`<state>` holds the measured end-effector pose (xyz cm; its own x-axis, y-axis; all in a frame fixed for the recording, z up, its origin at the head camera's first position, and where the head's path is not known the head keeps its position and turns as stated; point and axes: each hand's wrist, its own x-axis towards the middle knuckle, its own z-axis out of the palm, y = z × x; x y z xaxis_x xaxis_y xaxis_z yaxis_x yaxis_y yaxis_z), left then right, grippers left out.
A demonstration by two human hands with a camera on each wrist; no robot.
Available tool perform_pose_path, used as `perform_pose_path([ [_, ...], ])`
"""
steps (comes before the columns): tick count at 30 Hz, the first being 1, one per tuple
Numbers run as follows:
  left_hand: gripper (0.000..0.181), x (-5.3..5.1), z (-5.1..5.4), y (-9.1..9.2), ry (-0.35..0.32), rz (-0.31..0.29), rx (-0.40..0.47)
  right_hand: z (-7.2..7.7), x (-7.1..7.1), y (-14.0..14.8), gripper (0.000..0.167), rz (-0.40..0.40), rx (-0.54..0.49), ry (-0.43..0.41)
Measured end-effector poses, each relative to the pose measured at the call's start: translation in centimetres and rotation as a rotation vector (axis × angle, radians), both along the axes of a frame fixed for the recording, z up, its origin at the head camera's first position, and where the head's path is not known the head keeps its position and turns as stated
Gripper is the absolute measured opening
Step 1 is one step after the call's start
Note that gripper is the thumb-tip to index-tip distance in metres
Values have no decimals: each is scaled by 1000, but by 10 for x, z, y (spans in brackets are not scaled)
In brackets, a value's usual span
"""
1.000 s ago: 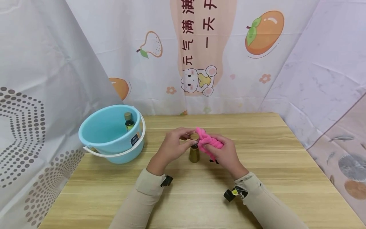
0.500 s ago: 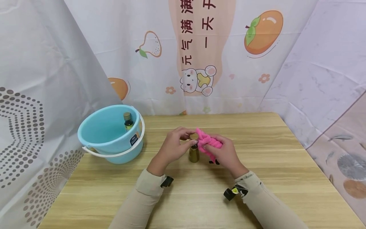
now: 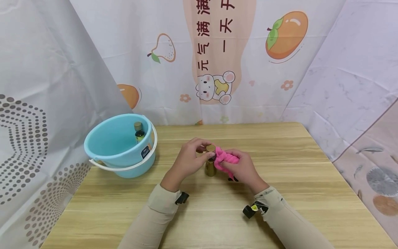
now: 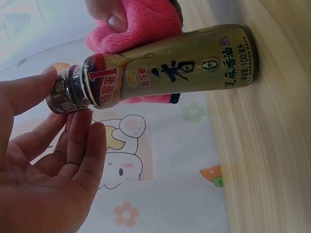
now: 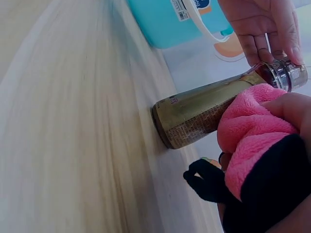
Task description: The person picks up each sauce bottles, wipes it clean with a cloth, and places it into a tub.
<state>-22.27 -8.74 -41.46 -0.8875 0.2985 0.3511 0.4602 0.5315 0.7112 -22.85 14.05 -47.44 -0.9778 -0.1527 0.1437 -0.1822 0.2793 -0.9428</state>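
A small sesame oil bottle [image 4: 194,63] with a gold-brown cap stands upright on the wooden table. My left hand [image 3: 190,157] pinches its cap between thumb and fingers, as the left wrist view shows. In my right hand [image 3: 244,169] is a bunched pink cloth [image 5: 255,121] with a black edge and a black loop. The cloth presses against the bottle's side near the shoulder. Part of the cloth is hidden behind the bottle in the left wrist view and inside my right fingers.
A light blue bucket [image 3: 124,157] with a white handle stands at the table's left, near the back. Inside it another capped bottle [image 3: 139,133] leans at the right wall. A printed curtain [image 3: 174,79] hangs behind the wooden table [image 3: 205,221].
My right hand has slid the pink cloth slightly down along the bottle, and the cloth's upper tip now sits lower. My left hand stays at the cap.
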Motion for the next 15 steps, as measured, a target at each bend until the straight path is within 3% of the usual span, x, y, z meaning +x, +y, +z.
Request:
perform_pose_path([
  [15, 38, -2, -1, 1, -26, -12, 21, -3, 1, 1, 34, 26, 109, -120],
])
